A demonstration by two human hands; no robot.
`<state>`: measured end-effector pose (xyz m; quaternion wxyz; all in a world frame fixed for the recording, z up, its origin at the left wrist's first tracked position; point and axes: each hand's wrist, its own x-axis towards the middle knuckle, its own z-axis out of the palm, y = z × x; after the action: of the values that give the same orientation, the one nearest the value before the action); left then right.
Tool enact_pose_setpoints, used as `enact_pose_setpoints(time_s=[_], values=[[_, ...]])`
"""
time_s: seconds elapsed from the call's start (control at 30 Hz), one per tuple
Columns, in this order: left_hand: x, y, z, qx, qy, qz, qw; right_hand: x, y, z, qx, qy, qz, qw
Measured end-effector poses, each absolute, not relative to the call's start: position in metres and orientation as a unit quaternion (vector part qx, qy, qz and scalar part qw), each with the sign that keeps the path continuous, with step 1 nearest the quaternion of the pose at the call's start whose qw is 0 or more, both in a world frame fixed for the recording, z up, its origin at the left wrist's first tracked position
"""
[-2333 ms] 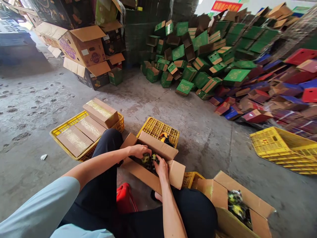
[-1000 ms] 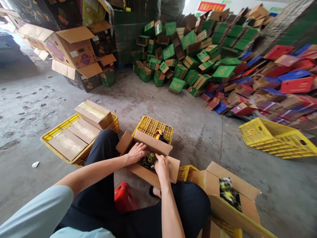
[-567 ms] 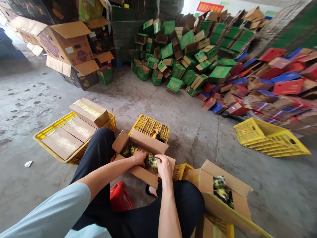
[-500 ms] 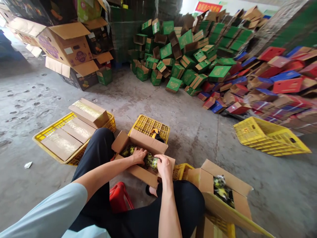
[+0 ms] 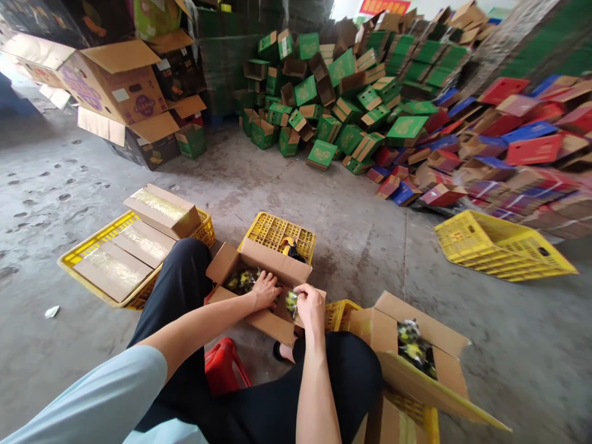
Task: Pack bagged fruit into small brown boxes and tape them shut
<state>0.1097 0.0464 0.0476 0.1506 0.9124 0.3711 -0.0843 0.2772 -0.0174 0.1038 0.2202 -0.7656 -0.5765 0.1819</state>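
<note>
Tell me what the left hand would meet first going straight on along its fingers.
Most likely the wrapped yellow-green bundle in the right hand. Depth is unclear, so the left hand might pass it and meet the far side of the open box.

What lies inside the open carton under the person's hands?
Yellow-green items in clear wrap; the right hand holds one. The left hand hides whatever lies beneath it.

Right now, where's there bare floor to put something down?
Bare floor lies between the middle yellow crate and far-right yellow crate, in front of the green boxes. More lies left of the taped boxes, around the white scrap. The open box is crowded with packets, the left hand and the right hand.
</note>
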Motion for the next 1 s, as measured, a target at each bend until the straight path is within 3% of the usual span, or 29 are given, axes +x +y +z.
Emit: enact_pose_setpoints(time_s=[0.6,0.77,1.0], values=[[0.074,0.073,0.055,0.94,0.265,-0.036,0.213,0.273,-0.016,0.102,-0.78,-0.582,0.173,0.151],[0.055,0.069,0.067,0.908,0.381,-0.013,0.176,0.271,-0.02,0.102,-0.775,-0.6,0.172,0.105],[0.014,0.069,0.064,0.865,0.461,-0.109,0.165,0.241,-0.008,0.085,-0.691,-0.687,0.223,0.029]])
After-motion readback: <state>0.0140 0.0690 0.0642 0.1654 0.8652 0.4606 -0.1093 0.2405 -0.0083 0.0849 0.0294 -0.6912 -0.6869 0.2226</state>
